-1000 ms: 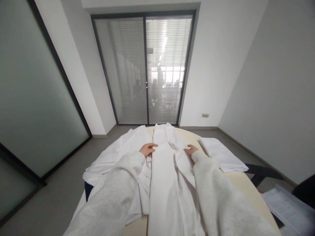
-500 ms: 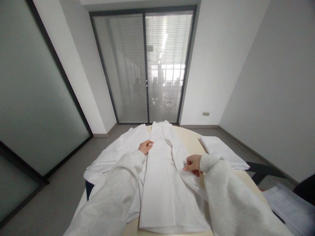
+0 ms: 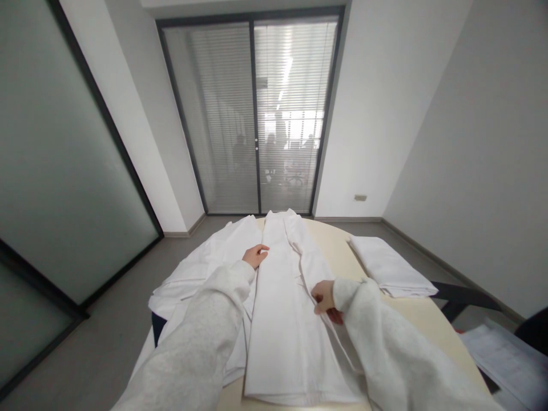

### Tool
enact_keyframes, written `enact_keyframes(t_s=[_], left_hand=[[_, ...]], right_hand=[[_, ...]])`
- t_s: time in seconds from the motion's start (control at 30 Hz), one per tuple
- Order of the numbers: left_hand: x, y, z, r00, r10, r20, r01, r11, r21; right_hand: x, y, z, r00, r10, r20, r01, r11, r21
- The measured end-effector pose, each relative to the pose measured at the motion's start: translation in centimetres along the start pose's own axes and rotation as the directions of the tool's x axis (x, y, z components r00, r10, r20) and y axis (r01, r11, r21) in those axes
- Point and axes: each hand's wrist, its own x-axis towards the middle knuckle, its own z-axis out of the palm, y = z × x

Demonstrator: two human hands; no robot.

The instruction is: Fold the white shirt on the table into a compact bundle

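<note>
A long white coat lies lengthwise in front of me, its sides folded inward into a narrow strip. On its left edge rests my left hand, thumb and fingers stretched out and a little apart, touching the cloth. My right hand is closed on the coat's right-hand edge, partway down, with the fingers curled and the cloth between them. Below that hand, the loose right edge hangs in a fold toward my sleeve. Part of this edge is hidden by my right forearm.
More white garments are heaped along the left side of the round pale table. A folded white garment sits at the right edge. Beyond the table are a dark chair part and a wrapped white packet.
My right hand has moved left and slightly down, bringing the coat's right edge inward. The left hand stays at the same spot on the left edge.
</note>
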Motion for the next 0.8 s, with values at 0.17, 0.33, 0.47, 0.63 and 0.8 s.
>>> enact_keyframes(t_s=[0.17, 0.33, 0.47, 0.63, 0.8], left_hand=[[0.2, -0.4, 0.1, 0.999, 0.023, 0.025, -0.023, 1.000, 0.016], [0.3, -0.3, 0.2, 0.999, 0.021, 0.023, -0.022, 0.999, 0.035], [0.2, -0.1, 0.1, 1.000, 0.017, 0.023, -0.018, 0.999, 0.037], [0.1, -0.2, 0.1, 1.000, 0.026, 0.016, -0.027, 0.999, 0.042], [0.2, -0.5, 0.2, 0.999, 0.043, 0.024, -0.044, 0.996, 0.072]], right_hand=[[-0.4, 0.1, -1.7, 0.972, -0.204, 0.119, 0.145, 0.914, 0.380], [1.7, -0.9, 0.6, 0.956, -0.184, 0.228, 0.068, 0.896, 0.438], [2.6, -1.1, 1.9, 0.933, -0.099, 0.346, -0.033, 0.934, 0.356], [0.1, 1.1, -1.6, 0.959, -0.284, 0.023, 0.207, 0.748, 0.631], [-2.4, 5.1, -5.1, 0.893, -0.329, -0.308, 0.446, 0.546, 0.709]])
